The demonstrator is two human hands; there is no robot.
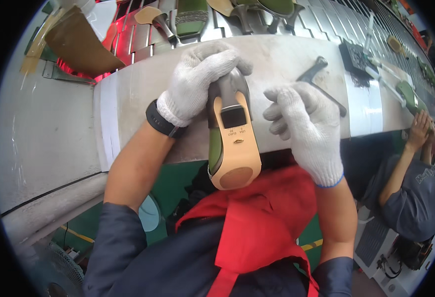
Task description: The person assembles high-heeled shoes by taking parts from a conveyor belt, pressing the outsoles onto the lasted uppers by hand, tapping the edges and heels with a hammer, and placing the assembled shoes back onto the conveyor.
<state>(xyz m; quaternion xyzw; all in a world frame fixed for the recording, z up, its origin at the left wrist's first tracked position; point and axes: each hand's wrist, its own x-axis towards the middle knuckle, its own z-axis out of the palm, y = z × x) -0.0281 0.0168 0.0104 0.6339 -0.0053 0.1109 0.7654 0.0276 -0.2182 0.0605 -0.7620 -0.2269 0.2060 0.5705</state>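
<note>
Red apron cloth over a dark blue garment is seen closest to the camera, filling the lower middle of the view, with both bare forearms rising from it. Just above the apron, a high-heeled shoe is held sole up at the near edge of the tabletop; its tan sole faces the camera, a green upper shows along its left side, and its grey heel end is covered by the left hand. That left hand, in a white knit glove with a black band at the wrist, is closed over the heel end of the shoe from above. The right hand, also in a white knit glove, is kept just beside the shoe on its right, fingers curled loosely and holding nothing; whether a fingertip touches the shoe cannot be told. A dark metal tool lies on the tabletop beyond the right hand. Further back, more green shoes are set on a slatted conveyor. At the right edge, another person's hand is raised to a green shoe on the same tabletop. A fan stands on the floor at lower left.
</note>
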